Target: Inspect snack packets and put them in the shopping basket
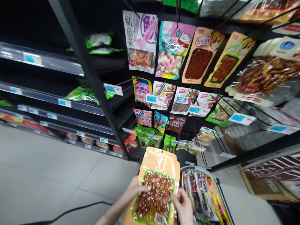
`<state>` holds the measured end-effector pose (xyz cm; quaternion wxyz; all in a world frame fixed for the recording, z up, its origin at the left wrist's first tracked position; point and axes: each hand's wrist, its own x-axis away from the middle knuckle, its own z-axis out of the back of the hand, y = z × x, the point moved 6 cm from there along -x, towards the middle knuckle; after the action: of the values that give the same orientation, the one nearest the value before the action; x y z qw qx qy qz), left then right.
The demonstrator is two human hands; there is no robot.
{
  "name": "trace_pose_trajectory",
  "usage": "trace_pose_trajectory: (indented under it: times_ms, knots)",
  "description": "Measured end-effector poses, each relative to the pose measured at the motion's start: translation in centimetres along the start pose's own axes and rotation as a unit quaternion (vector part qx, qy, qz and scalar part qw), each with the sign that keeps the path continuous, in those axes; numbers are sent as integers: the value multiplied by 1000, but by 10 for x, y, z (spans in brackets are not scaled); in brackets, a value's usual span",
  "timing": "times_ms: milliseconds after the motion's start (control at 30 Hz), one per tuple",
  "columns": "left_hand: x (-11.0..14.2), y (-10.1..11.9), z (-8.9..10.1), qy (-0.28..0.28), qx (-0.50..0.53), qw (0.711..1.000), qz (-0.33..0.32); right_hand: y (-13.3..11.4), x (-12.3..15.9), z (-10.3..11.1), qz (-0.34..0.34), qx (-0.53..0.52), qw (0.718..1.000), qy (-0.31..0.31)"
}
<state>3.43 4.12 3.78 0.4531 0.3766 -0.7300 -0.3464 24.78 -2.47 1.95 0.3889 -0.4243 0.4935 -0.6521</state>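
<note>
Low in front of me is a small stack of orange snack packets (161, 157); the top one has a green-edged clear window showing brown skewered food. My left hand (136, 189) grips the stack's left side, with the thumb lying across the window. On the right edge, my right hand (183, 204) holds the same packets with thumb and curled fingers. Just beyond my right hand stands a basket (220, 190) filled with upright snack bags (202, 193). The undersides of the packets and some fingers are hidden.
Snack bags hang on hooks ahead, including a squid strip bag (140, 40) and a marshmallow bag (174, 50). Bare hooks and price tags (242, 118) jut toward me. Shelves (47, 90) run along the left. A cardboard box (269, 187) sits at right; a black cable (77, 210) crosses the floor.
</note>
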Motion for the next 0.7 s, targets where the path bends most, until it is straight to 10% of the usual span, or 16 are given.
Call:
trace_pose_trajectory:
  times_ms: [700]
  knots:
    - [6,0,1,1,15,1000,15,-16,9,17,4,-95,990,102]
